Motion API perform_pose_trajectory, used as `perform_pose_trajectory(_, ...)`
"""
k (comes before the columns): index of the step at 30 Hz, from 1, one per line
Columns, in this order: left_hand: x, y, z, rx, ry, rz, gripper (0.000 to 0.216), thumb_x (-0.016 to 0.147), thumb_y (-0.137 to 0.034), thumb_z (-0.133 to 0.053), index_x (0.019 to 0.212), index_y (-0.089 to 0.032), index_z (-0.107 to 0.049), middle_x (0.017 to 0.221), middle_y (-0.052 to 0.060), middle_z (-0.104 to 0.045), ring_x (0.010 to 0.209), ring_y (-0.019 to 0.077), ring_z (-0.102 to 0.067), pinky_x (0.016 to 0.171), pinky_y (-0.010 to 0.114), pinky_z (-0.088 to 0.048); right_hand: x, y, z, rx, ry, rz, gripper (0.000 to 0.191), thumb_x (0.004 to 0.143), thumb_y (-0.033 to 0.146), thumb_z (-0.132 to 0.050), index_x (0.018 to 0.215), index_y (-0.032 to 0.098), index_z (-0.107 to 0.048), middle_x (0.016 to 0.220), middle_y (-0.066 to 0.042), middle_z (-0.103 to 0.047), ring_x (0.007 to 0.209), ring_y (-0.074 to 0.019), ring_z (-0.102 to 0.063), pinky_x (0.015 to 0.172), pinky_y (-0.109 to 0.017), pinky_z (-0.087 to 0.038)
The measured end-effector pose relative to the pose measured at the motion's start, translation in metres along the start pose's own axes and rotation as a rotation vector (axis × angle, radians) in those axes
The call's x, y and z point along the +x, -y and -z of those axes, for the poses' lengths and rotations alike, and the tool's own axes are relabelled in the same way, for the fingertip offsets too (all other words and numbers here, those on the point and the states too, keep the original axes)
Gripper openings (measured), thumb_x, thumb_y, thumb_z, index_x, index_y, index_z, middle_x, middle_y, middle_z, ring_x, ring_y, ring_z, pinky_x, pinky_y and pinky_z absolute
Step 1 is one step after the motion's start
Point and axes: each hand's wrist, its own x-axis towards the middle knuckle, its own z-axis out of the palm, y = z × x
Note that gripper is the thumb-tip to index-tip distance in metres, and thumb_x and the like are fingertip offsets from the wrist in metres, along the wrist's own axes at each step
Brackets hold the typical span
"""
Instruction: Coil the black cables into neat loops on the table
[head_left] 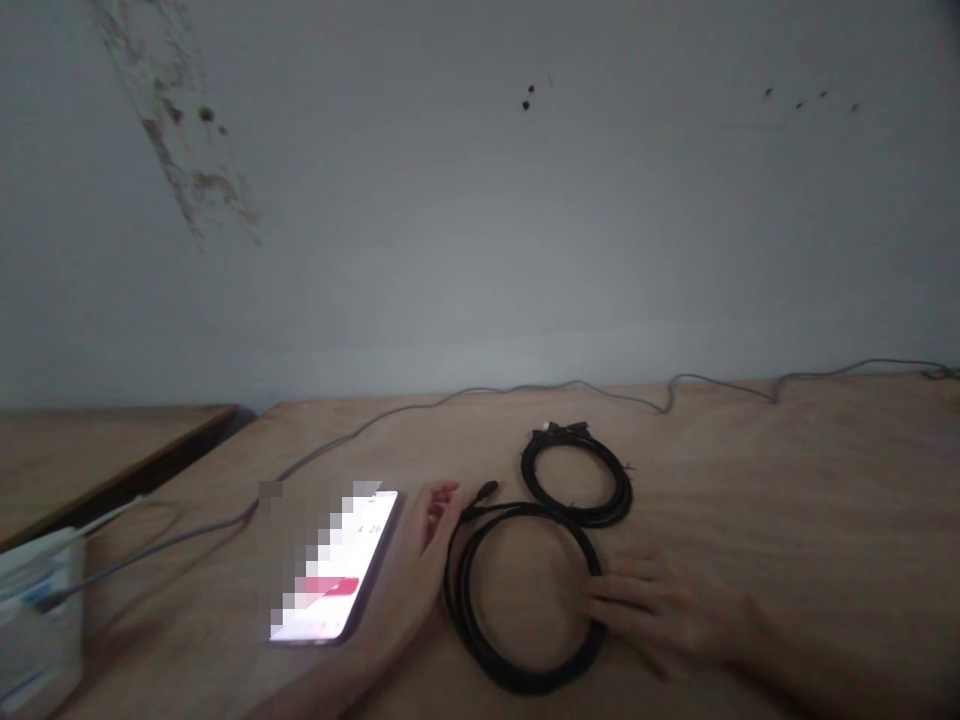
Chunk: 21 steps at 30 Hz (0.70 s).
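A coiled black cable (pixel 480 655) lies on the wooden table between my two hands, a dark plug (pixel 487 491) sticking out at its upper left. On the coil's left side rests my left hand (pixel 429 535), fingers loosely bent and apart; its thumb tip is against or right beside the cable near that plug. My right hand (pixel 660 605), slightly blurred, lies with fingers stretched out and fingertips on the coil's right side. A second, smaller black cable coil (pixel 624 490) sits just behind, touching or overlapping the first, its connectors bunched at the top.
Left of my left hand lies a phone (pixel 364 560) with a lit screen, partly pixelated. A white box-like object (pixel 45 620) stands at the lower left. A thin grey cord (pixel 337 441) runs from it along the back of the table (pixel 787 480), near the wall (pixel 480 230).
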Motion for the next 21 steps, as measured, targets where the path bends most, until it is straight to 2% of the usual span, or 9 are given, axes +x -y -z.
perform_pose_trajectory(2, 0.001, 0.004, -0.001, 0.046, 0.030, -0.006, 0.047, 0.099, -0.057, -0.054, 0.128, -0.020, -0.062, 0.118, 0.011, -0.071, 0.105, 0.0287, -0.068, 0.095, 0.044, -0.052, 0.006, -0.001, 0.010, 0.090, -0.093, -0.027, 0.034, 0.101, 0.025, -0.052, 0.129, 0.019, -0.069, 0.114, -0.010, -0.080, 0.103, -0.0226, -0.076, 0.092, -0.036, -0.061)
perform_pose_trajectory(7, 0.004, 0.012, -0.002, 0.271, 0.098, -0.132, 0.043, 0.095, -0.046, -0.061, 0.131, -0.022, -0.064, 0.131, 0.010, -0.067, 0.125, 0.0318, -0.060, 0.109, 0.049, -0.043, 0.017, -0.005, 0.019, 0.109, -0.116, -0.295, 0.028, 0.100, 0.023, -0.050, 0.119, 0.023, -0.071, 0.110, -0.008, -0.080, 0.100, -0.0221, -0.076, 0.091, -0.036, -0.060)
perform_pose_trajectory(10, 0.005, 0.012, -0.002, 0.330, 0.124, -0.143, 0.047, 0.089, -0.039, -0.068, 0.132, -0.022, -0.065, 0.131, 0.010, -0.068, 0.124, 0.0326, -0.060, 0.107, 0.048, -0.045, 0.021, -0.011, 0.014, 0.098, -0.139, -0.436, 0.025, 0.101, 0.030, -0.053, 0.117, 0.023, -0.071, 0.108, -0.009, -0.079, 0.100, -0.0242, -0.074, 0.090, -0.039, -0.060)
perform_pose_trajectory(15, 0.007, 0.015, -0.003, 0.307, 0.130, -0.136, 0.060, 0.075, -0.028, -0.079, 0.133, -0.023, -0.064, 0.131, 0.010, -0.069, 0.123, 0.0335, -0.061, 0.106, 0.047, -0.046, 0.024, -0.018, 0.007, 0.178, -0.060, -0.615, 0.017, 0.099, 0.039, -0.061, 0.103, 0.027, -0.073, 0.097, -0.004, -0.077, 0.091, -0.0242, -0.072, 0.079, -0.037, -0.058)
perform_pose_trajectory(18, 0.008, 0.013, -0.002, 0.281, 0.156, -0.100, 0.057, 0.075, -0.028, -0.079, 0.131, -0.023, -0.066, 0.126, 0.009, -0.071, 0.117, 0.0320, -0.064, 0.101, 0.046, -0.049, 0.024, -0.017, 0.005, 0.224, -0.055, -0.679, 0.013, 0.096, 0.038, -0.065, 0.098, 0.028, -0.073, 0.094, -0.003, -0.076, 0.087, -0.0238, -0.072, 0.078, -0.037, -0.057)
perform_pose_trajectory(21, 0.008, 0.008, -0.001, 0.312, 0.200, -0.099, 0.046, 0.078, -0.027, -0.076, 0.124, -0.025, -0.072, 0.119, 0.007, -0.073, 0.113, 0.0312, -0.065, 0.099, 0.045, -0.049, 0.023, -0.015, 0.002, 0.246, -0.068, -0.742, 0.015, 0.099, 0.036, -0.060, 0.101, 0.029, -0.074, 0.095, -0.002, -0.077, 0.086, -0.0237, -0.072, 0.076, -0.037, -0.056)
